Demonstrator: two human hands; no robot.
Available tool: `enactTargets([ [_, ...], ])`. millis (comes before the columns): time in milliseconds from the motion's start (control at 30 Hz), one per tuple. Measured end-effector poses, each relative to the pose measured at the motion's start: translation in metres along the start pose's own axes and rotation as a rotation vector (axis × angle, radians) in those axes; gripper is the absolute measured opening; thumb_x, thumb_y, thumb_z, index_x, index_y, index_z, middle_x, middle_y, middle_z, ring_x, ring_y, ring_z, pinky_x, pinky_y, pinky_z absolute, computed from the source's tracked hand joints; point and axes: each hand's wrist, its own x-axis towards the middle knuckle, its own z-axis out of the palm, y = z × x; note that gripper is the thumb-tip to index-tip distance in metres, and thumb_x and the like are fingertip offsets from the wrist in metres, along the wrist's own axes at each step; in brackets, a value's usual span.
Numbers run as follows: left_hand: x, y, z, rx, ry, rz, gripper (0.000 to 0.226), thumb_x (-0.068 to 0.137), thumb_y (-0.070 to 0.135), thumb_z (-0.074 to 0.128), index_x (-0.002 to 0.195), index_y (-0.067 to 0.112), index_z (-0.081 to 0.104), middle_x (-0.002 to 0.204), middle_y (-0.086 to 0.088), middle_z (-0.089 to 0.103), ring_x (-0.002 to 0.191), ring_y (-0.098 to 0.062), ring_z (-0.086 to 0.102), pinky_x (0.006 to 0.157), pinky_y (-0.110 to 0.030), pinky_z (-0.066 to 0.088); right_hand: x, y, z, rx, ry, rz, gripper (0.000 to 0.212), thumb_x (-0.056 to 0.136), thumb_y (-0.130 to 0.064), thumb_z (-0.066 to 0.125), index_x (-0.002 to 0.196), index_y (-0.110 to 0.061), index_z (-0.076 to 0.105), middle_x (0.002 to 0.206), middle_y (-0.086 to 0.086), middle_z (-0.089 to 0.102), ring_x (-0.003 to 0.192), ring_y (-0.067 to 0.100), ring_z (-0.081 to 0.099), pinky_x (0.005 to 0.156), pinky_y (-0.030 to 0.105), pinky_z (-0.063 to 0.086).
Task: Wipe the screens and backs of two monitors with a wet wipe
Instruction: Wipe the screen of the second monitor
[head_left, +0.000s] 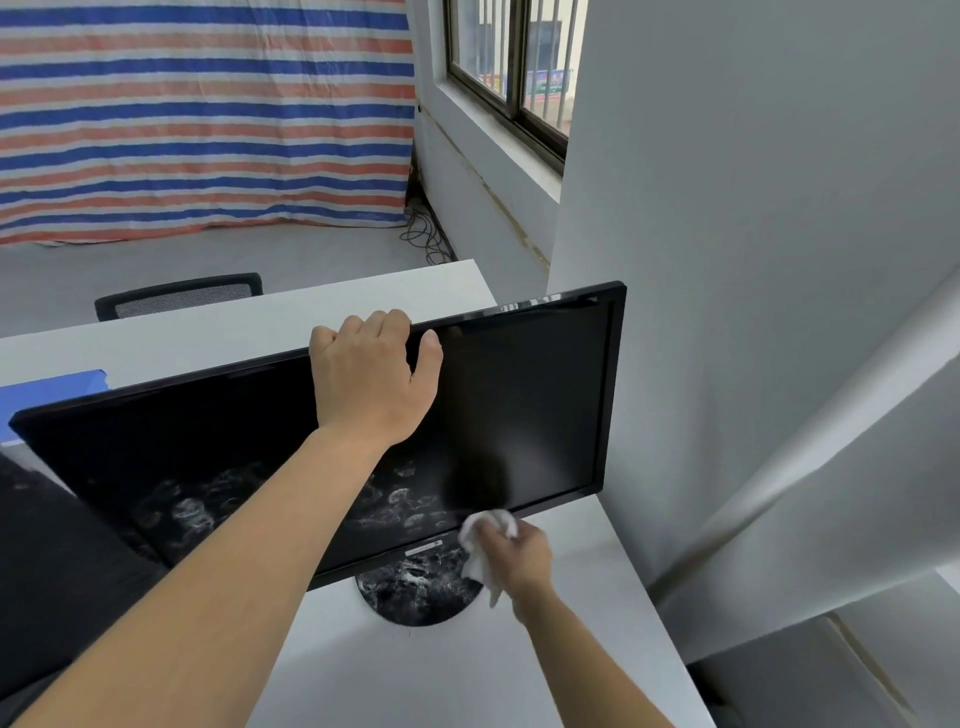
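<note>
The fingers (506, 540) of the right hand (524, 564) were curled round a white wet wipe (475, 564), which was held against the bottom edge of the monitor (509, 410), just beside its round base (415, 597) on the white desk (467, 675). Smudgy marks were seen low on the dark screen (208, 457). The top edge was gripped by the left hand (369, 384), fingers hooked over the back. Farther off, a black chair (179, 299) and a striped sheet (208, 114) were seen.

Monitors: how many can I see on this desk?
2. One monitor stands in the middle, the left hand gripping its top edge. A second dark panel, likely another monitor, is cut off at the lower left edge; others may lie out of view.
</note>
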Motion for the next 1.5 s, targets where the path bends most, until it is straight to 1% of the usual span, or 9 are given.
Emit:
enactTargets([
  [100,-0.002,-0.002,-0.001,0.007,0.005,0.006,0.054,0.095,0.05,0.023,0.103,0.014,0.062,0.094,-0.002,0.067,0.088,-0.025,0.057,0.083,-0.042,0.035,0.002,-0.006,-0.02,0.047,0.053,-0.016,0.02,0.079,-0.028,0.063,0.07,-0.013,0.072,0.057,0.007,0.069,0.046,0.025,0.065,0.04,0.035,0.054],
  [267,-0.002,0.001,-0.002,0.005,-0.001,0.004,0.056,0.095,0.051,0.021,0.106,0.014,0.062,0.097,-0.002,0.067,0.091,-0.024,0.057,0.085,-0.042,0.035,0.042,-0.018,-0.07,0.127,0.494,0.038,0.028,0.082,-0.04,0.057,0.076,-0.014,0.064,0.072,0.006,0.067,0.07,0.028,0.066,0.07,0.034,0.054],
  [600,-0.006,-0.003,-0.004,0.02,-0.009,-0.006,0.058,0.093,0.052,0.021,0.116,0.016,0.061,0.109,-0.002,0.066,0.101,-0.024,0.057,0.092,-0.043,0.035,-0.014,0.002,0.037,-0.175,-0.03,-0.08,0.03,0.078,-0.036,0.052,0.057,-0.014,0.055,0.054,-0.002,0.06,0.056,0.015,0.059,0.057,0.025,0.052],
  [733,-0.012,-0.007,-0.007,-0.125,-0.014,0.05,0.059,0.094,0.055,0.03,0.14,0.021,0.044,0.151,-0.003,0.041,0.141,-0.022,0.033,0.113,-0.045,0.023,-0.013,-0.014,-0.002,-0.118,0.084,-0.076,0.026,0.082,-0.029,0.056,0.062,-0.013,0.06,0.061,0.003,0.064,0.067,0.023,0.063,0.066,0.034,0.053],
  [867,-0.057,-0.022,-0.011,-0.353,0.243,0.029,0.049,0.093,0.036,0.049,0.137,0.015,0.047,0.153,-0.008,0.036,0.147,-0.025,0.024,0.12,-0.042,0.016,0.019,-0.011,-0.036,-0.142,0.178,0.016,0.031,0.063,-0.038,0.048,0.062,-0.011,0.063,0.056,0.007,0.069,0.063,0.029,0.069,0.073,0.044,0.058],
  [1100,-0.166,-0.112,0.028,-0.486,0.463,-0.591,0.059,0.076,0.013,0.055,0.132,0.0,0.04,0.138,-0.021,0.038,0.128,-0.034,0.035,0.107,-0.046,0.023,0.039,0.007,-0.014,-0.041,0.357,0.016,0.029,0.07,-0.039,0.043,0.074,-0.019,0.063,0.073,0.006,0.07,0.072,0.03,0.068,0.074,0.046,0.056],
  [1267,-0.199,-0.15,0.046,-0.662,0.318,-1.056,0.067,0.081,0.019,0.047,0.142,0.002,0.027,0.145,-0.021,0.032,0.132,-0.035,0.031,0.111,-0.049,0.019,-0.035,0.005,0.08,-0.149,0.256,-0.153,0.024,0.095,-0.027,0.056,0.073,-0.017,0.056,0.072,0.003,0.056,0.075,0.028,0.059,0.063,0.029,0.035],
  [1400,-0.199,-0.17,0.051,-0.88,0.161,-1.112,0.054,0.094,0.029,0.034,0.147,0.025,0.036,0.141,0.005,0.046,0.13,-0.02,0.039,0.114,-0.045,0.024,-0.065,0.007,0.117,-0.308,-0.157,-0.165,0.024,0.091,-0.031,0.054,0.072,-0.019,0.062,0.062,-0.005,0.062,0.06,0.014,0.062,0.046,0.013,0.043],
  [1500,-0.193,-0.176,0.052,-0.958,0.146,-1.125,0.053,0.094,0.038,0.03,0.144,0.025,0.043,0.146,0.003,0.047,0.137,-0.02,0.039,0.117,-0.044,0.026,-0.054,0.005,0.091,-0.154,-0.039,-0.106,0.025,0.08,-0.036,0.056,0.071,-0.014,0.066,0.063,0.001,0.069,0.065,0.019,0.068,0.056,0.025,0.055],
])
